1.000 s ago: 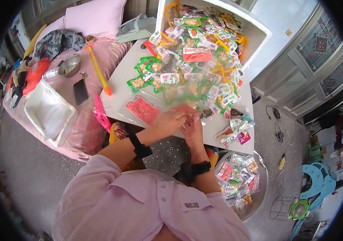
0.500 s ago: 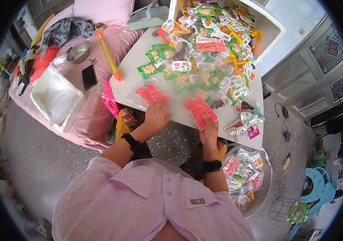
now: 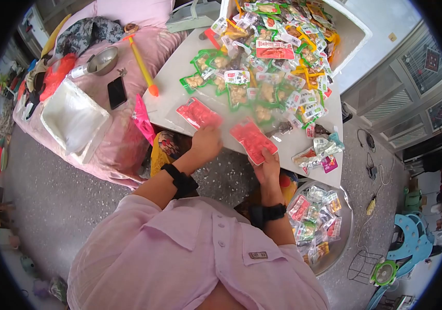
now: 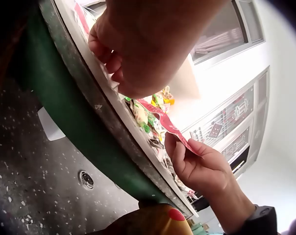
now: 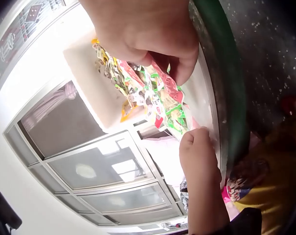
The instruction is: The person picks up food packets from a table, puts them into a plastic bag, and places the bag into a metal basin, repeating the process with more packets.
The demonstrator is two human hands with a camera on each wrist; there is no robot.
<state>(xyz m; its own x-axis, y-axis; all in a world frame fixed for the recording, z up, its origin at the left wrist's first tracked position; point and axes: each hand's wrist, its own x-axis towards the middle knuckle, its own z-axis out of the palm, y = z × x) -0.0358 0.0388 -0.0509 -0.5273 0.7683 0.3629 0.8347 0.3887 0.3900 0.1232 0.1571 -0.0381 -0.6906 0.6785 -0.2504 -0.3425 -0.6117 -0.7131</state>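
Observation:
My right hand point(image 3: 268, 168) pinches the lower end of a flat red food packet point(image 3: 251, 137), thumb on top, and holds it tilted above the table's front edge. To its left, my left hand point(image 3: 205, 145) has its fingers curled at the near right corner of a second red packet point(image 3: 195, 110), which lies on the white table point(image 3: 166, 103). That corner looks blurred beside the fingertips. In the left wrist view the right hand's packet point(image 4: 165, 121) appears edge-on between thumb and fingers. A pile of sealed food packets point(image 3: 267, 93), many green-edged, spreads just behind both hands.
A white foam box point(image 3: 353, 44) lies tipped at the table's back, spilling packets. Loose packets point(image 3: 314, 155) sit at the front right corner. Below stands a metal basin point(image 3: 346, 227) holding more packets. On the pink bed at left are a foam tray point(image 3: 73, 116) and a phone point(image 3: 117, 93).
A second ago both hands were together at one red packet. They have since parted: the right keeps that packet, while the left moved left to the other red packet, its fingers now curled at the corner.

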